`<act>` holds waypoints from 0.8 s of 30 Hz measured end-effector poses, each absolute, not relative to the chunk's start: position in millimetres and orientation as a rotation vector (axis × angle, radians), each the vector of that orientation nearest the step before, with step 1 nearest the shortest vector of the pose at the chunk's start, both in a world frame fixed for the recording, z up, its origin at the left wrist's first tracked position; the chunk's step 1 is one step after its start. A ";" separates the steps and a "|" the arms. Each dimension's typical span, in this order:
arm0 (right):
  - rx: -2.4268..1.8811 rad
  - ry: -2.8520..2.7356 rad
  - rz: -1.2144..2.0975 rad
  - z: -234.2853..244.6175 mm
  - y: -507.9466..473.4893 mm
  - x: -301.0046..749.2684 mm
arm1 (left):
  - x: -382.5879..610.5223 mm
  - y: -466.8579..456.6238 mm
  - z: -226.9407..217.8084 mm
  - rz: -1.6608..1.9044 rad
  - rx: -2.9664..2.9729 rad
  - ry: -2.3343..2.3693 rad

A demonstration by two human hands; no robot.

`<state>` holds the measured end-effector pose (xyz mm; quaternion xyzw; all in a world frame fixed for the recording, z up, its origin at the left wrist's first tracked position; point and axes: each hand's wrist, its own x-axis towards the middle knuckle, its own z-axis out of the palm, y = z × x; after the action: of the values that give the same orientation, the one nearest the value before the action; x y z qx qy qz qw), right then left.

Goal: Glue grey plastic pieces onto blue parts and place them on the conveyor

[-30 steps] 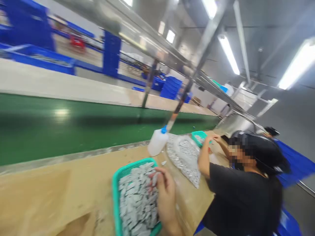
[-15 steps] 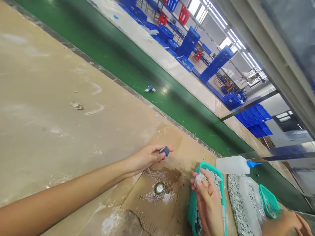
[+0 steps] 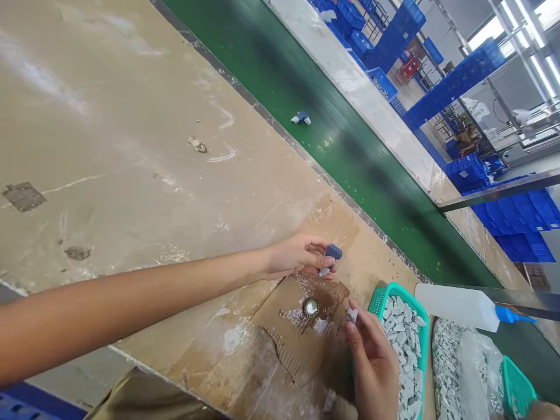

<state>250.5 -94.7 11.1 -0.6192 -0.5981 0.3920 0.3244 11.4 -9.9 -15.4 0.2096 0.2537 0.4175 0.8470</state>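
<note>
My left hand reaches out over the tan worktable, fingers pinched on a small dark blue block with a grey piece under it. My right hand is lower right, its fingertips pinched on a small grey piece. Between the hands a round metal cap sits in a wet brown patch of cardboard. Just right of my right hand stands a teal basket full of small grey pieces.
A white squeeze bottle with a blue nozzle lies beyond the basket. A clear bag of grey pieces and a second teal basket are at the lower right. A green conveyor belt carries one blue-and-white part. Blue crates stand behind.
The view swung from a co-worker on the right down to my own hands. My left hand has drawn the blue block slightly nearer; my right hand lifted a grey piece out of the basket.
</note>
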 end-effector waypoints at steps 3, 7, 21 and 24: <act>-1.660 -1.479 0.978 9.3 -102.6 234.0 | 12.0 -9.3 -15.2 0.878 0.497 0.546; -1.719 -1.521 0.935 5.2 -108.2 224.2 | 12.5 -9.5 -13.8 0.886 0.573 0.607; -1.445 -2.129 0.419 7.4 -111.3 216.1 | 6.5 -10.5 -12.7 0.947 0.706 0.553; -1.466 -2.140 0.343 7.6 -115.8 215.5 | 5.2 -11.0 -12.5 0.950 0.731 0.537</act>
<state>215.5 -115.8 7.6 -0.5410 -0.7899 0.1266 0.2596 5.2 -11.0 -12.5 0.3397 0.2494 0.4416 0.7921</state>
